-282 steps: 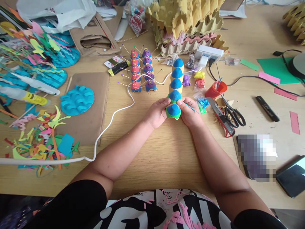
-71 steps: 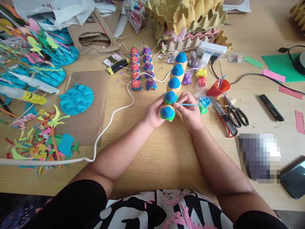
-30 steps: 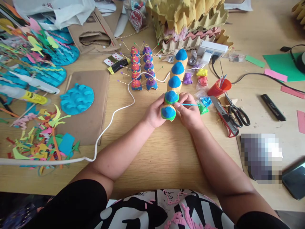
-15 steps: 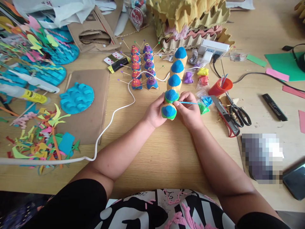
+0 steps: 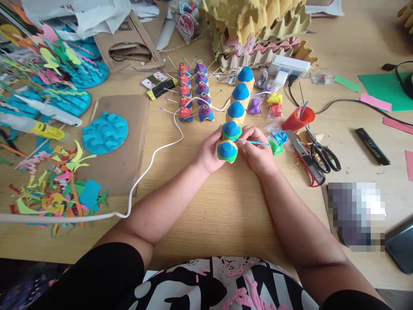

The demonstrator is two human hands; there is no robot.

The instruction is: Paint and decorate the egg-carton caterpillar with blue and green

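Note:
My left hand grips the near end of an egg-carton strip, a row of several cardboard bumps capped with blue clay. Green clay rings the two bumps closest to me; the farther ones show bare tan card below the blue. Pinched in my right hand is a thin blue stick, its inner end at the gap between those two nearest bumps. The stick's tip is too small to make out. Bags of green clay and blue clay lie just beyond my right hand.
Two finished-looking strips, red and purple, stand left with pins sticking out. A white cable crosses the table. On the right are an orange cup, a utility knife and scissors. Egg trays are stacked behind.
The strip's near end has shifted slightly left and tilted. My right hand has moved a little, and the stick's inner end now reaches between the two nearest bumps.

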